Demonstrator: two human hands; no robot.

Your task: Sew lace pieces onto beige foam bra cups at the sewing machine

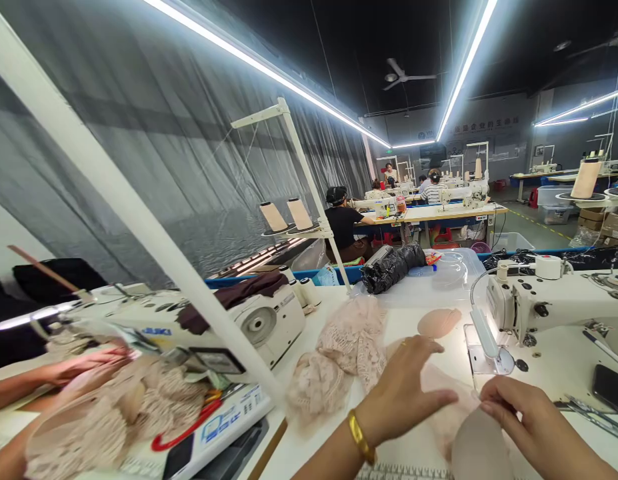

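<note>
My left hand (406,393), with a gold bracelet at the wrist, is over the white table with its thumb and fingers apart and nothing between them. To its right, my right hand (523,413) pinches the top edge of a beige pad (481,447). Sheer beige fabric (441,407) lies between the hands, beside the pad. A flat beige oval piece (439,323) rests farther back, left of the sewing machine's needle area. Beige lace (351,333) is heaped behind and left of my left hand.
A white sewing machine (563,300) stands at right, with a phone (611,387) and scissors (593,413) nearby. At left, a co-worker's hands (89,373) handle beige lace by another machine (269,320). A thread-stand pole (309,167) rises between the stations. A black plastic bundle (393,268) lies behind.
</note>
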